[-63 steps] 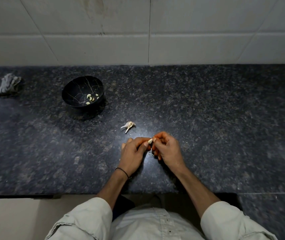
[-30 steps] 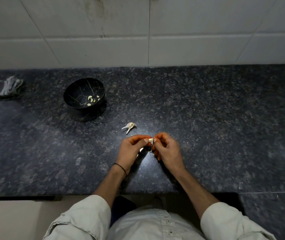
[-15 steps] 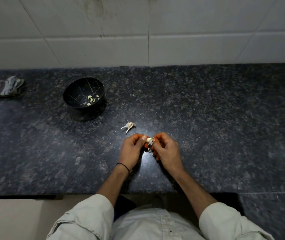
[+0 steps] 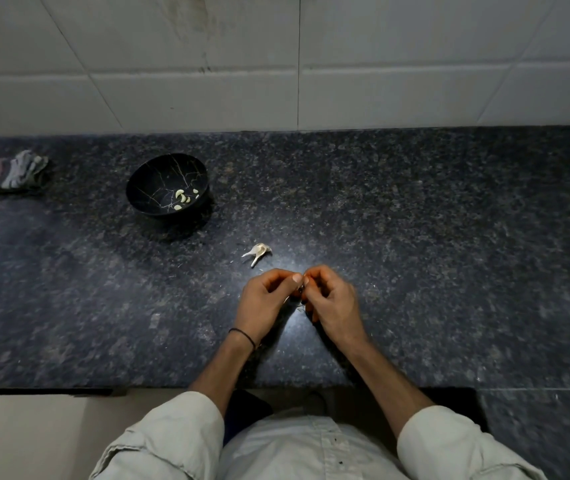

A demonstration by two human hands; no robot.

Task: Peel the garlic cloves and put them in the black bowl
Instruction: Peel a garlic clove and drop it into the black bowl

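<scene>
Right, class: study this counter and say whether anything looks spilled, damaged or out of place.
Nothing is spilled. The bowl shows pale crack-like lines inside, though these may be pattern. A loose garlic scrap lies on the counter, and a dark smear marks the wall tile.

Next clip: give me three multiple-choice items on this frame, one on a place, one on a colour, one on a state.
1. The black bowl stands: A) on the counter's left half; B) on its right half; C) on the floor.
2. The wristband is: A) red; B) white; C) black.
3. The left hand and right hand: A) lie flat; B) meet at the fingertips, pinching; C) reach into the bowl.
1A, it sits left of centre; 2C, a dark loop on the left wrist; 3B, curled fingers pinch a mostly hidden garlic clove.
</scene>
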